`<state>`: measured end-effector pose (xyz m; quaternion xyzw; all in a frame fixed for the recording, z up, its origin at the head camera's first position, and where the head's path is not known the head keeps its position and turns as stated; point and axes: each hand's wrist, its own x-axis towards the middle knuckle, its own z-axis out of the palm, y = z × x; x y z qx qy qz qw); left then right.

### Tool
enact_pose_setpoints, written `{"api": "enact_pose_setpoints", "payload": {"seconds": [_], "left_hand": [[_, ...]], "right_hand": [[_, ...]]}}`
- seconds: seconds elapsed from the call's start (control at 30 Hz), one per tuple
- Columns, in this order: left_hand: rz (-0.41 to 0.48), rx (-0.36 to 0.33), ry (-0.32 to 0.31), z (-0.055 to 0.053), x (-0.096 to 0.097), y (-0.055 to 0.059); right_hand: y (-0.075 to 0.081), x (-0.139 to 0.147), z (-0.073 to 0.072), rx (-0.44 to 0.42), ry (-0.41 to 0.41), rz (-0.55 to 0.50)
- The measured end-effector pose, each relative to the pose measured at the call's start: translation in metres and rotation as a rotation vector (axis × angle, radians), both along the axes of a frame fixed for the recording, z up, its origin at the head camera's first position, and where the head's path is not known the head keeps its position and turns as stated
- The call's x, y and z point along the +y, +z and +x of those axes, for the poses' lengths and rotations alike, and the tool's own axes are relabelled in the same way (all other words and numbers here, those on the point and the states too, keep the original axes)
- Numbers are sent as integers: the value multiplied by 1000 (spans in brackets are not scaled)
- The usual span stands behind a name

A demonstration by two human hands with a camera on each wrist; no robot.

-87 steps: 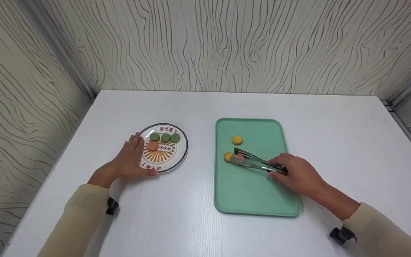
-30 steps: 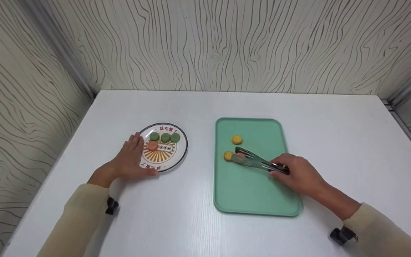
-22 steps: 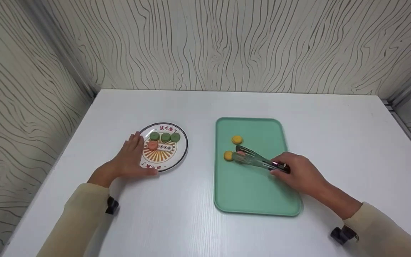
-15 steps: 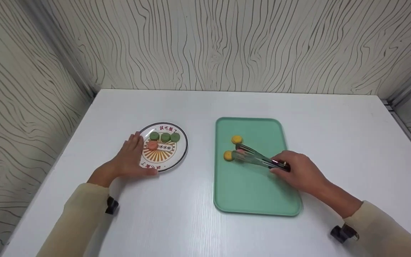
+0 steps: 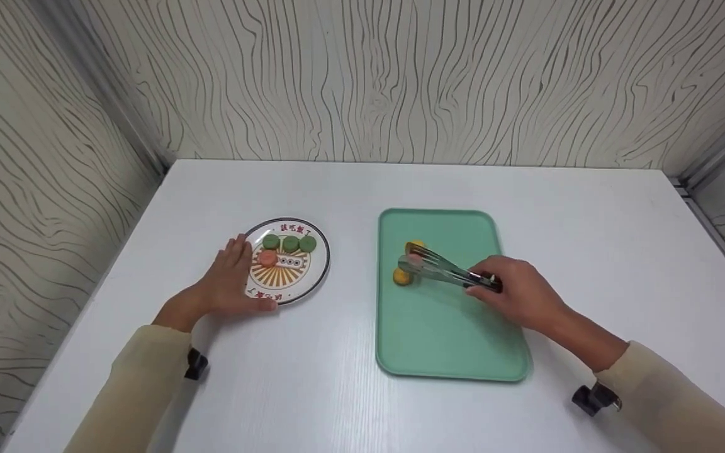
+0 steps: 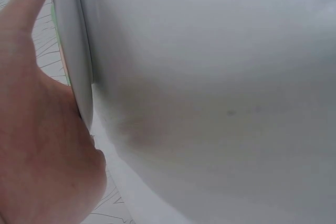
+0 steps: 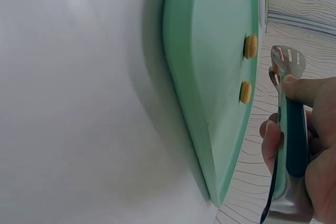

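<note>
My right hand grips the handle of a pair of slotted serving tongs. Between the tong tips is a pink macaron, raised above the green tray; the right wrist view shows the tongs apart from the tray. Two yellow macarons, one nearer and one farther, lie on the tray, partly hidden by the tongs in the head view. My left hand, fingers extended, rests against the left edge of the printed plate. Several green macarons stand in a row on that plate, above one orange-pink macaron.
Plate and tray stand apart on a white table. Wood-grain patterned panels rise behind the table and at its sides. A dark camera mount sits at each wrist.
The tongs have closed on the pink macaron and lifted it from the tray, moving slightly up and left. My left hand and the plate have stayed in place.
</note>
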<state>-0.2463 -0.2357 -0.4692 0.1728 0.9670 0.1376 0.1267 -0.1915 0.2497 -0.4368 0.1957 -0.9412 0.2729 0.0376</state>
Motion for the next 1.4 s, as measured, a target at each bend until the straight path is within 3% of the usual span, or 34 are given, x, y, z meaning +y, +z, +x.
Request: {"api": "enact_pose_setpoints", "payload": {"seconds": [0.17,0.83,1.4], "left_hand": [[-31,-7,-3,-1,0,-2],[-10,2,-13,1,0,1],[-3,-20,12,-1,0,1]], "right_hand": [[3,-9,-4,-7,15,-15],[8,-56,-26,-18,73,-29],[6,-101,-31,-52,126,-79]]}}
